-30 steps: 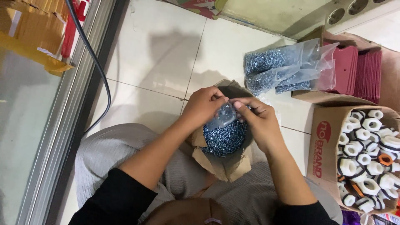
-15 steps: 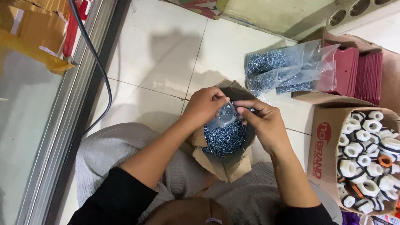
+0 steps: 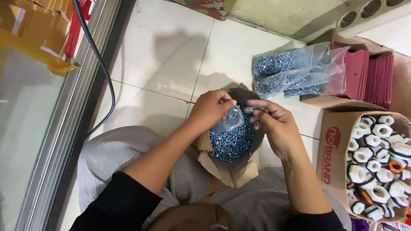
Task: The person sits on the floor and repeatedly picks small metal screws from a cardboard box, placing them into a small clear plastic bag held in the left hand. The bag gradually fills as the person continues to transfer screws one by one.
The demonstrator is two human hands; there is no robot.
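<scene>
A small clear plastic bag point(image 3: 229, 122) partly filled with screws hangs from my left hand point(image 3: 210, 109), which pinches its top. My right hand point(image 3: 274, 124) is just to the right of it, fingers pinched on what looks like a single screw near the bag's mouth. Both hands hover over an open brown cardboard box point(image 3: 229, 171) resting on my lap. The box holds a heap of small silver screws point(image 3: 233, 143).
Several filled clear bags of screws point(image 3: 295, 72) lie on the white tiled floor ahead. A cardboard box of white plastic nuts point(image 3: 376, 158) stands at the right, red flat pieces point(image 3: 370, 79) behind it. A black cable point(image 3: 100, 64) runs along the metal door track at the left.
My hands have drawn slightly apart. The right hand has moved a little to the right, away from the bag's top, while the left keeps holding the bag.
</scene>
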